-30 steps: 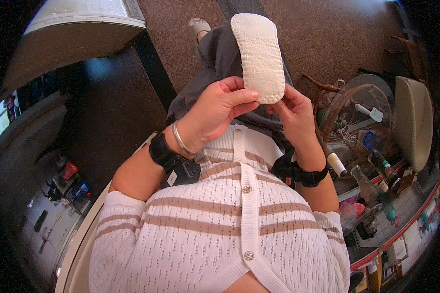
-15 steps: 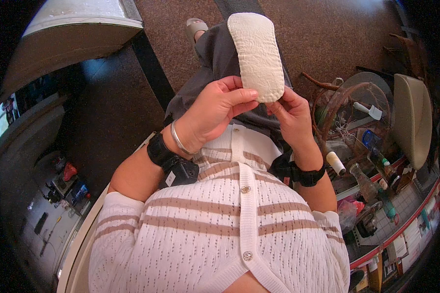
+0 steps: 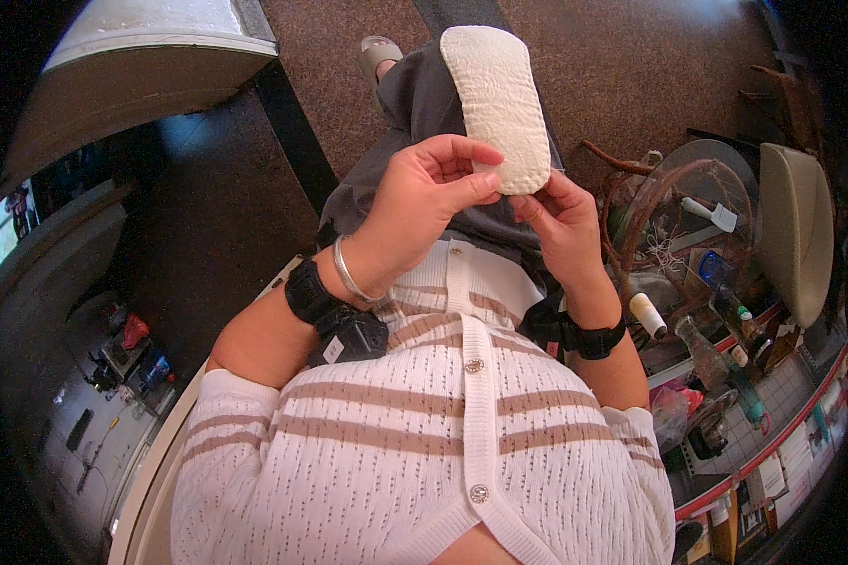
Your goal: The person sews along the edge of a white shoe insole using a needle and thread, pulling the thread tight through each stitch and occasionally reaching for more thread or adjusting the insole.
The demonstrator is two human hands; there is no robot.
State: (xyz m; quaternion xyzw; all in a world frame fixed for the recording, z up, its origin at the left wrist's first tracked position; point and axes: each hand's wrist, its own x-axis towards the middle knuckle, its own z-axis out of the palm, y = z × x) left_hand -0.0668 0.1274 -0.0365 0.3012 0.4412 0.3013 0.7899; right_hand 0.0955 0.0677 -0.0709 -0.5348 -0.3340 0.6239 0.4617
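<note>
A cream padded insole (image 3: 501, 104) with a wrinkled surface and a stitched, puckered edge is held up over my lap, its long side pointing away from me. My right hand (image 3: 563, 218) pinches its lower right corner between thumb and fingers, with some fingertips hidden behind it. At the lower left edge, my left hand (image 3: 435, 188) is curled around the border. Its index finger and thumb lie on the near face with a small gap between them, and the other fingers are partly hidden.
On the right, a low rack (image 3: 773, 405) carries glass bottles (image 3: 702, 353) and clutter, beside a twig basket (image 3: 674, 198) and a beige chair back (image 3: 796, 235). A pale table (image 3: 160, 42) stands at the far left. Brown floor (image 3: 622, 66) lies beyond my grey trousers (image 3: 419, 89).
My left index finger has come up over the front of the insole, and the left thumb has shifted slightly toward the edge. The right hand and the insole have barely moved.
</note>
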